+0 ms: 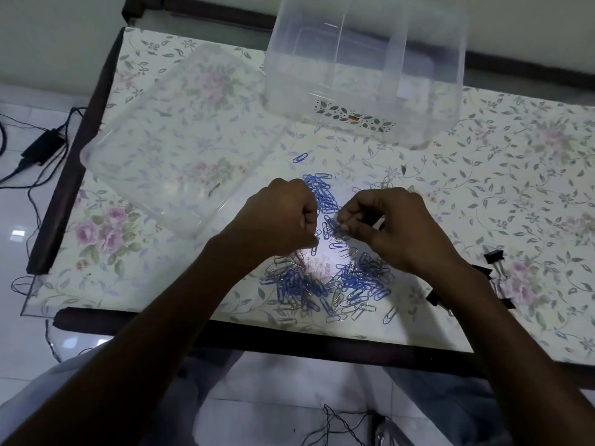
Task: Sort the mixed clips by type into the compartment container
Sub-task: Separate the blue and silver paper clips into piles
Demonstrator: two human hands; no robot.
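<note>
At the middle of the flowered bench (483, 194), amid the loose heap of blue and silver paper clips (325, 281), the left hand (280, 217) is held closed in a fist whose contents cannot be told, while the right hand (389, 226) has its fingers (346, 220) pinched on a small tangle of clips (335, 230). The separating step is judged to be in hand, no clip being seen in the clear tub (363, 78) at the far edge, where the next move is expected to carry a sorted type. Open bench lies between heap and tub, though the shallow clear lid (167, 136) at left, the black binder clips (495, 268) at right and the near bench edge just beside the heap must be minded.
</note>
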